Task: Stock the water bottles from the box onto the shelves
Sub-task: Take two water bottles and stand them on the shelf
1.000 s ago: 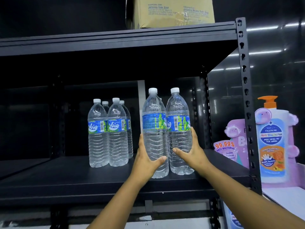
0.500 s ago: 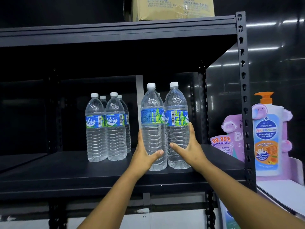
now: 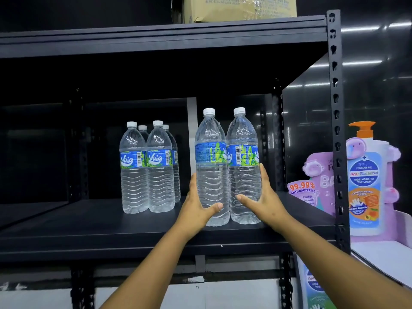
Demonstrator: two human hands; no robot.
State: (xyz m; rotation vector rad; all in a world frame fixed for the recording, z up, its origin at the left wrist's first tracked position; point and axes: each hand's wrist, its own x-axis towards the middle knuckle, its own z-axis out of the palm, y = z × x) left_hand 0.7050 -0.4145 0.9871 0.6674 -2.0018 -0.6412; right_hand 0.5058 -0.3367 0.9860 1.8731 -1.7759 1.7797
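Two clear water bottles with white caps and blue-green labels stand side by side near the front of the black shelf. My left hand grips the lower part of the left bottle, thumb across its front. My right hand grips the right bottle from its right side, thumb in front. Both bottles' bases touch the shelf board. A group of several bottles of the same kind stands further back to the left.
A black upright post bounds the shelf on the right. Beyond it stands a pink display with a large pump bottle. A cardboard box sits on the shelf above. The left half of the shelf board is bare.
The two bottles and both hands have stayed together on the shelf; the view has shifted slightly, and the bottles sit a little further in.
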